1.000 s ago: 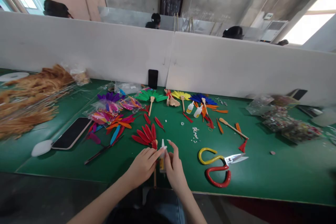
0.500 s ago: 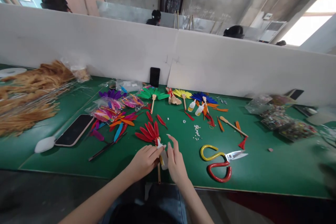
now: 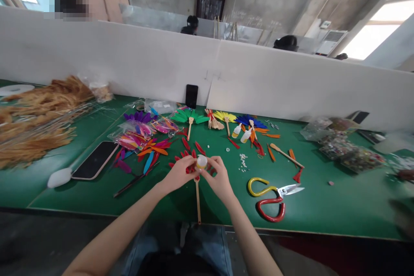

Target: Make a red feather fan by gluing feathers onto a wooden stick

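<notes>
A small white glue bottle with a yellow label is tipped so that its round base faces me. My left hand grips it from the left, fingers closed on its side. My right hand has its thumb and fingers curled against the other side. Beneath both hands lies a fan of red feathers, partly covered by them. Its slim wooden handle points toward me at the table edge. The bottle's nozzle is hidden from view.
Yellow-and-red-handled scissors lie to the right. Behind are white beads, two more glue bottles, and green, yellow and blue feather fans. Leftward are a phone and loose feathers. A white partition bounds the table.
The bottle has risen and tipped, its base swinging up toward me. My right hand has moved from beside it to grip it, and my left hand has moved up with it.
</notes>
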The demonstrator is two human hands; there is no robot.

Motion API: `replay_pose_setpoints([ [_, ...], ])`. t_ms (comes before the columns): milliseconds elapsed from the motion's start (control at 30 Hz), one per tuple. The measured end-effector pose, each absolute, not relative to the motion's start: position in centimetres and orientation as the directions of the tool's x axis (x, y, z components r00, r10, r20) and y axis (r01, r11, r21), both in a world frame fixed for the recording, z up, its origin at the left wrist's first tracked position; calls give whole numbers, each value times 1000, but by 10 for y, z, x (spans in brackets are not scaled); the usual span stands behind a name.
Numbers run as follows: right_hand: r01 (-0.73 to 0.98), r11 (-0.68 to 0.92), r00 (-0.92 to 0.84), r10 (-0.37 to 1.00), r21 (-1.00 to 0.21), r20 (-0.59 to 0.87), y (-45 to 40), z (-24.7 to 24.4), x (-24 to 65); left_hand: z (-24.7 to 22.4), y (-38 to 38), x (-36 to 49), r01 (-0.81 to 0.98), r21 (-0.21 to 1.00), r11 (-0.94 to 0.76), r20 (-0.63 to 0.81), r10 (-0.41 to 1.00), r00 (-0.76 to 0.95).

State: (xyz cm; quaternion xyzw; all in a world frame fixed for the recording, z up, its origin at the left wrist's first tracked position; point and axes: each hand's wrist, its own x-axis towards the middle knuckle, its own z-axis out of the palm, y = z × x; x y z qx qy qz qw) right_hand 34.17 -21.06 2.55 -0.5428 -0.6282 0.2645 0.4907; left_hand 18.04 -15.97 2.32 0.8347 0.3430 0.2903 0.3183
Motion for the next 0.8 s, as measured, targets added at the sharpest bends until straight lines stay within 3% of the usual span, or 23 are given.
replay_pose_setpoints([
  [433, 516, 245, 108, 932, -821, 346, -193, 30, 341, 52, -132, 166, 490, 648, -583, 122, 714, 689],
  [600, 478, 177, 77, 967, -860, 242, -193, 22, 345, 56, -130, 159, 522, 673, -524, 120, 773, 623],
  [800, 451, 245, 18, 959, -858, 283, -191, 17, 342, 52, -141, 183, 431, 734, -525, 119, 725, 679],
])
